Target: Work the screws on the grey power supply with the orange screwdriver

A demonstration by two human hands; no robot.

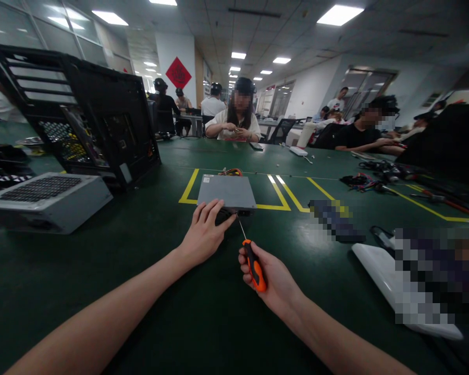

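A grey metal computer power supply lies on the green tabletop in front of me, its coloured cables at the far side. My left hand rests on its near edge, fingers spread on the top and one stretched along the front face. In my right hand is a screwdriver with an orange and black handle. Its thin shaft points up to the front face, close to my left fingertip. Whether the tip touches a screw is too small to tell.
At left stand an open black computer case and a larger grey power supply. A white device and a blurred-out flat object lie at right, with cables beyond. A person sits across the table.
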